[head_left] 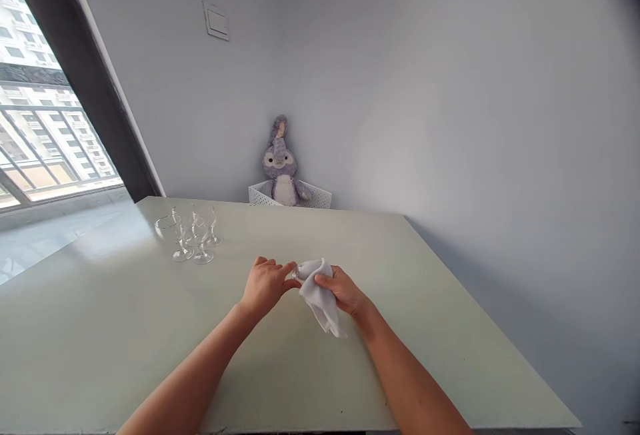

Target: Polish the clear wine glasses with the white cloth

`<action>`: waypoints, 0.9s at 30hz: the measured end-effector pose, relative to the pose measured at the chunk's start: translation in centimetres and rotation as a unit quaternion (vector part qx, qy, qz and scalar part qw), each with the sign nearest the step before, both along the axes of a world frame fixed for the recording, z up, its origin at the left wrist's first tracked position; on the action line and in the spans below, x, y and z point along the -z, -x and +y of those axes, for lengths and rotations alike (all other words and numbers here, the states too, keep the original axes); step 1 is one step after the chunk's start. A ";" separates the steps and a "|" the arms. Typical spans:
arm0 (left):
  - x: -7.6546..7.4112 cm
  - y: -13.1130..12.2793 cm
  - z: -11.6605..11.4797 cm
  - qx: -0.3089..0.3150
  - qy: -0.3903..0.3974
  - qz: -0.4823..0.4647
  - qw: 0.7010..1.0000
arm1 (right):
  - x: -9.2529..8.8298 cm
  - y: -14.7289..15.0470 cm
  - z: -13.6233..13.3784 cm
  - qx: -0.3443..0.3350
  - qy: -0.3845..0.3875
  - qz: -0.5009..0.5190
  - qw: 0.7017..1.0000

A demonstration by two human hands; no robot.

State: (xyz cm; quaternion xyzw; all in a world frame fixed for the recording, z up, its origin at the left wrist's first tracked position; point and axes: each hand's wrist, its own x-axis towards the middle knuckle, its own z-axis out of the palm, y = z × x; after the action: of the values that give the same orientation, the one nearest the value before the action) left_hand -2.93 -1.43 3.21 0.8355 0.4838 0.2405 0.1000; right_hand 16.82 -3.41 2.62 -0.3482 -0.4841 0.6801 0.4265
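Observation:
My left hand pinches the clear end of a small glass between thumb and forefinger, above the middle of the table. A white cloth wraps the rest of that glass and hides most of it. Closed on the cloth from the right is my right hand, its thumb pressing on top. The cloth's loose corner hangs down toward me. Off to the left, several clear stemmed glasses with curved stems stand upright in a close group, apart from my hands.
The pale table spreads out on all sides of my hands. Behind its far edge, a plush rabbit sits in a white perforated basket in the wall corner. At the left is a window.

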 end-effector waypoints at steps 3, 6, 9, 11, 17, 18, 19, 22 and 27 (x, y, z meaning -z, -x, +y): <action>-0.2 0.8 0.1 0.101 0.224 -0.051 0.968 | -1.1 -1.2 -0.5 -0.091 -0.062 -0.121 0.987; -0.3 0.6 -0.2 0.184 0.387 -0.084 0.900 | -1.4 -2.4 -0.4 -0.124 -0.088 -0.159 0.975; -0.2 -0.6 -0.8 0.103 0.249 -0.080 0.960 | -0.7 -2.2 0.1 -0.060 -0.051 -0.102 0.992; -0.1 -1.1 -1.0 0.026 0.049 -0.051 0.997 | 0.0 -1.2 0.3 0.020 -0.006 -0.024 0.999; -0.1 0.4 0.1 0.008 -0.095 0.047 0.994 | 0.9 1.4 -0.1 0.007 -0.010 0.004 1.000; -0.1 0.7 0.3 0.022 -0.064 0.055 0.996 | 0.8 1.3 -0.2 -0.020 -0.031 -0.038 0.999; -0.2 1.0 0.5 0.035 -0.026 0.058 0.997 | 0.7 1.0 -0.3 -0.041 -0.053 -0.084 0.994; -0.3 1.5 0.6 0.073 0.128 0.033 0.988 | 0.3 0.3 -0.3 -0.078 -0.127 -0.195 0.969; -0.3 1.9 0.9 0.095 0.334 -0.092 0.933 | 0.1 -1.0 0.8 0.023 -0.284 -0.293 0.912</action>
State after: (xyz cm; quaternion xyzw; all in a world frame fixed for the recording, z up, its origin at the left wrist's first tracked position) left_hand -4.81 -0.53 3.49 0.7700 0.4432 0.1300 0.4402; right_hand 17.79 -2.65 2.52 -0.4074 -0.7519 0.3709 0.3621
